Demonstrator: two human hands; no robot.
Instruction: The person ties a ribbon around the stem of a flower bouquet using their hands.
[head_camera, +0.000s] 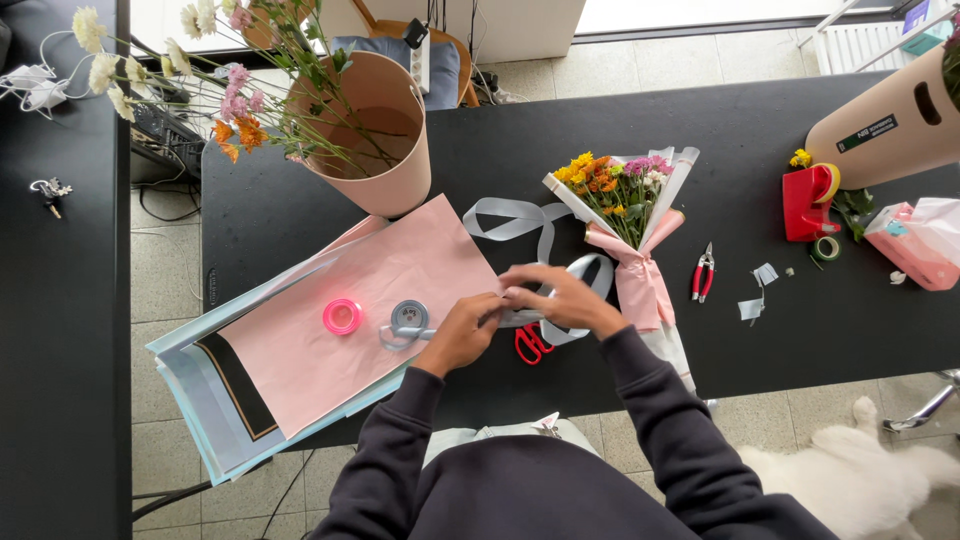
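At your far left, loose flowers lean out of a tan bucket lying on its side on the black table. Below it a stack of wrapping paper hangs over the near edge, pink sheet on top. On that sheet sit a pink ribbon spool and, just beside it, a grey spool.

Your left hand is right next to the grey spool, fingers pinched shut on the pale blue ribbon that runs off it. Your right hand meets it, fingertips closed on the same ribbon, so both hands are together over the table's near edge. The ribbon loops away behind your hands toward the bouquet. Red scissors lie under your right wrist, partly hidden.

Just right of your hands lies the bouquet, wrapped in white and pink, blooms pointing away from you. Further right are small red snips and paper scraps. Then a red tape dispenser, a tape roll, a second tan bucket and a pink packet. A white dog lies on the floor at lower right.
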